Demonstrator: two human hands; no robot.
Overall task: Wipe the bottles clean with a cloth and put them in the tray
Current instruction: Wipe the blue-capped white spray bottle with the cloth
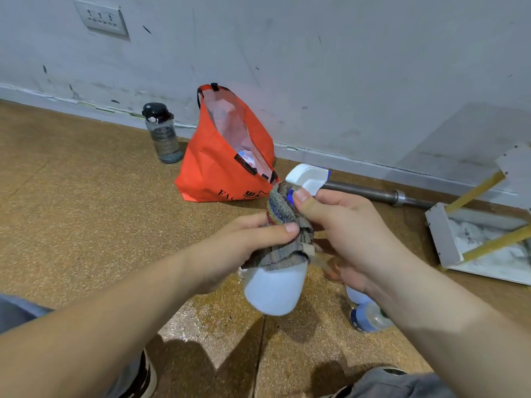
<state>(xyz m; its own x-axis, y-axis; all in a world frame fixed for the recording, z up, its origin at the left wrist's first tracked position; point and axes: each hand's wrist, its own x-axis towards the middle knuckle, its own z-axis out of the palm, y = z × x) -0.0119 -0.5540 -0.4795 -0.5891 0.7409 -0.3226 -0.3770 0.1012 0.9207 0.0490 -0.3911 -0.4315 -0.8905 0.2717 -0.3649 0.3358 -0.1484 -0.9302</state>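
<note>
Forearms enter from the bottom edge, over a cork-brown floor (pixel 86 225). Left hand (pixel 247 239): thumb and fingers pinch a striped cloth (pixel 283 214) against the upper body of a white spray bottle (pixel 273 291), held in the air between both hands. Right hand (pixel 353 231): curled round the bottle's neck, thumb up beside the white trigger head. Another bottle (pixel 369 317), blue and white, lies on the floor under the right wrist. Tray (pixel 442 239), white-walled, sits well apart at far right. Writing: orange bag (pixel 218 168) behind shows black "FAS", the rest hidden.
</note>
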